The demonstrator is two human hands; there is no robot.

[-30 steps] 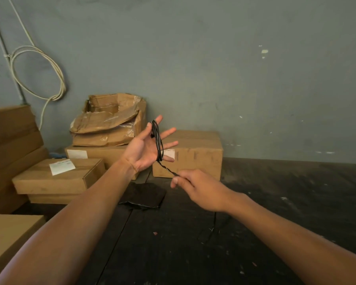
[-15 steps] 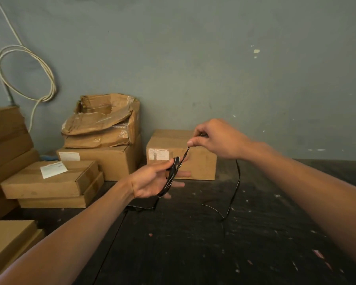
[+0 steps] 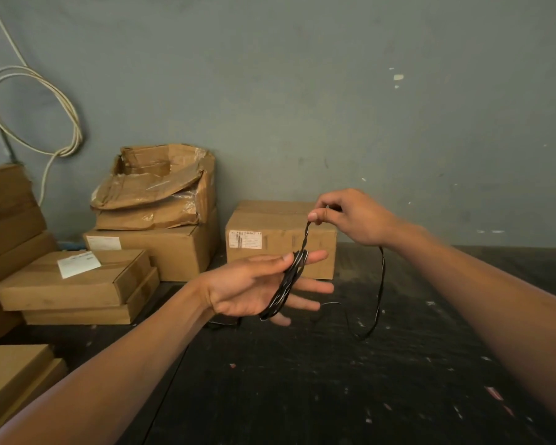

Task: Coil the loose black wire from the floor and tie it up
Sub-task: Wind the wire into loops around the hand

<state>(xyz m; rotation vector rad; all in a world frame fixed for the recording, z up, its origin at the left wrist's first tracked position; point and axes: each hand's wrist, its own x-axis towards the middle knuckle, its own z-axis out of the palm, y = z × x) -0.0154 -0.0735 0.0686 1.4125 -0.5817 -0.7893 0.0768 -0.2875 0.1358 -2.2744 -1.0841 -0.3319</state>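
2 hands, 1 black wire, 1 white cable, approx 9 cardboard boxes in view.

Left hand [image 3: 254, 287], centre of frame, palm up w/ fingers spread apart; the black wire [image 3: 288, 284] is wound in several loops round those fingers, thumb resting against the loops. Right hand [image 3: 353, 216], right of centre & a bit higher, has thumb & forefinger pinched together on the wire's twisted strand rising from the coil. From under that hand the rest of the wire hangs down in a long loop to the dark floor [image 3: 302, 396], lower right of centre, then trails back left toward the left hand.

Boxes: sealed box w/ label [image 3: 280, 239] behind the hands at centre. Left of it a crumpled open box [image 3: 158, 184] sits on a larger box [image 3: 161, 248]; inside can't tell, only torn flaps & plastic film show. Further left, 2 flat boxes stacked, top one [image 3: 71, 277] w/ a white paper slip. More boxes stacked at far left edge & 2 at lower left corner.

White cable [image 3: 32, 107] hangs coiled on the grey wall, upper left.
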